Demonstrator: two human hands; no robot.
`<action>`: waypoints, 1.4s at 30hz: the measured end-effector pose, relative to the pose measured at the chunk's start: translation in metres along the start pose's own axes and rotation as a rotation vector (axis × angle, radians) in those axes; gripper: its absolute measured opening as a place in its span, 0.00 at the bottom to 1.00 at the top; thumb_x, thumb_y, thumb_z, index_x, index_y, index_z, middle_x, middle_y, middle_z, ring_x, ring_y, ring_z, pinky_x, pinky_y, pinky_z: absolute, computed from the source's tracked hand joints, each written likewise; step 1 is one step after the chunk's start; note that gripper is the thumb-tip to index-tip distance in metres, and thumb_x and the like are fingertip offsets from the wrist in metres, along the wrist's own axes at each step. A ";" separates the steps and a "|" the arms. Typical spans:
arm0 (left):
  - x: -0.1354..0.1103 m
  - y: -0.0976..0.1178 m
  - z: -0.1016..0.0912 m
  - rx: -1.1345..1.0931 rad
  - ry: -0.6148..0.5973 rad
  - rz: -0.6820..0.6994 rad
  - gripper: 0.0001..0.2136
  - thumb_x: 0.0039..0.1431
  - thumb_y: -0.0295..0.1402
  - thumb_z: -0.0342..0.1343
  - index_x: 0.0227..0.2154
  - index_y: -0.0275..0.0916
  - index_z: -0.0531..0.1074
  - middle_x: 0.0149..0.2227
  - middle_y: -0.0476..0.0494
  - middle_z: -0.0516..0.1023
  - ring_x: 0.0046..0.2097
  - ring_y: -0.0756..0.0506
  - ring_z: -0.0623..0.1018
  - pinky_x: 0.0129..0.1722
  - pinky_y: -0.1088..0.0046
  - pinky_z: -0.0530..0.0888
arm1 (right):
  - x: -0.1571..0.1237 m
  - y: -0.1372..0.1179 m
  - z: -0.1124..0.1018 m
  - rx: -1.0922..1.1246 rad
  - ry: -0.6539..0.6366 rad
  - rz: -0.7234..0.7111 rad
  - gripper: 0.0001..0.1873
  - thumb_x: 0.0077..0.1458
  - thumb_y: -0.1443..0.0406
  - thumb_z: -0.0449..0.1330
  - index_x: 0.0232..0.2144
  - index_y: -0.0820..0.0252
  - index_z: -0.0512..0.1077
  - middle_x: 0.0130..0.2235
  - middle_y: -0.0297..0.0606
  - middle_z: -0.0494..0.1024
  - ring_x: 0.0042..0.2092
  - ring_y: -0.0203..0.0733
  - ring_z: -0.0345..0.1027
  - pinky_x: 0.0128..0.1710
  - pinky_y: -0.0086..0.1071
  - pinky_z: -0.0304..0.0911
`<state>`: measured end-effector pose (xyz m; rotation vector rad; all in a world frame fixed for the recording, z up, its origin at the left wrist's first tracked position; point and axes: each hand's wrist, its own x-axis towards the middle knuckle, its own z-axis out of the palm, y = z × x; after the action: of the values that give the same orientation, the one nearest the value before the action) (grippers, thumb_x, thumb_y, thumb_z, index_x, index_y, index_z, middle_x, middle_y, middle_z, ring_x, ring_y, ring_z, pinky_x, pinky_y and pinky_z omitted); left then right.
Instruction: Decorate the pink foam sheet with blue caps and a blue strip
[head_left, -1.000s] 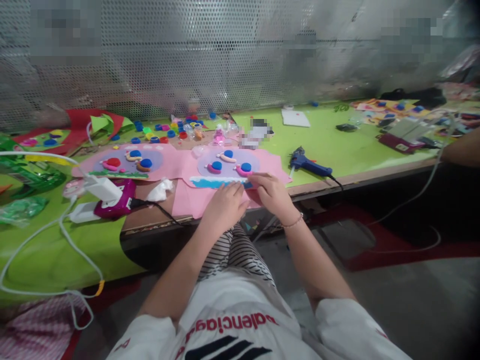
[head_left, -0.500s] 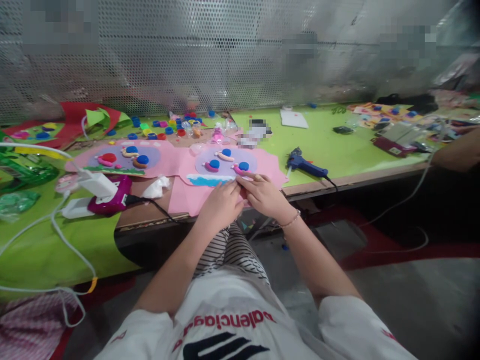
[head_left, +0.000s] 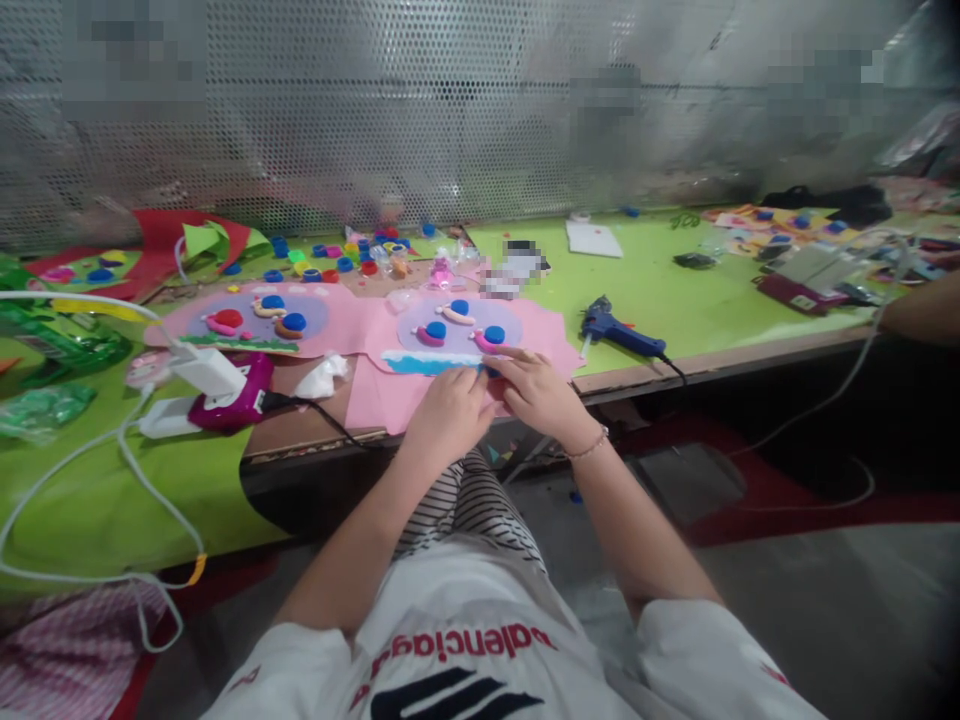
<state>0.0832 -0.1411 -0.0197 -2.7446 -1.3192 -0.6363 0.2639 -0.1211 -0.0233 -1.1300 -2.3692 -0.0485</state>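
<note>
A pink paper sheet [head_left: 553, 335] lies at the table's front edge. On its pale purple oval [head_left: 450, 333] sit several modelling-clay snails with blue shells, one of them a pink-bodied snail [head_left: 492, 338]. Below the oval runs a strip of blue clay [head_left: 412, 364] topped with white. My left hand [head_left: 454, 410] rests at the right end of this strip, its fingers bent together and the tips pressed down; whatever is under them is hidden. Beside it my right hand [head_left: 544, 395] has its fingers stretched over the paper, below the pink snail. A bit of blue shows between the two hands.
A second pink sheet [head_left: 346, 318] with snails adjoins on the left. To the right lies a blue glue gun [head_left: 626, 337]. A magenta power strip [head_left: 259, 385] with white cables stands at left. Several small clay tubs [head_left: 345, 265] sit behind. Another person's arm [head_left: 926, 310] is far right.
The whole view has shifted slightly to the right. My hands stay at the same place on the sheet, with small finger movements; a bit of blue now shows between them.
</note>
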 end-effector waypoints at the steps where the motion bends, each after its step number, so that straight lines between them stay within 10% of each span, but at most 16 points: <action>1: -0.001 0.001 0.001 -0.005 0.007 0.000 0.17 0.64 0.36 0.49 0.51 0.29 0.67 0.49 0.31 0.73 0.54 0.37 0.71 0.54 0.56 0.69 | 0.000 -0.001 -0.001 -0.015 -0.024 -0.006 0.23 0.57 0.70 0.48 0.55 0.64 0.66 0.55 0.49 0.73 0.60 0.51 0.60 0.54 0.49 0.60; 42: -0.009 0.005 0.010 0.071 0.131 0.034 0.14 0.61 0.32 0.53 0.44 0.24 0.73 0.48 0.28 0.76 0.52 0.37 0.75 0.54 0.61 0.71 | 0.035 0.014 -0.005 0.044 -0.184 -0.191 0.26 0.66 0.64 0.38 0.62 0.66 0.58 0.63 0.48 0.62 0.66 0.50 0.48 0.64 0.54 0.46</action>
<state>0.0850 -0.1491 -0.0315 -2.6134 -1.2403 -0.7381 0.2578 -0.0884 -0.0057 -0.9194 -2.6222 0.0441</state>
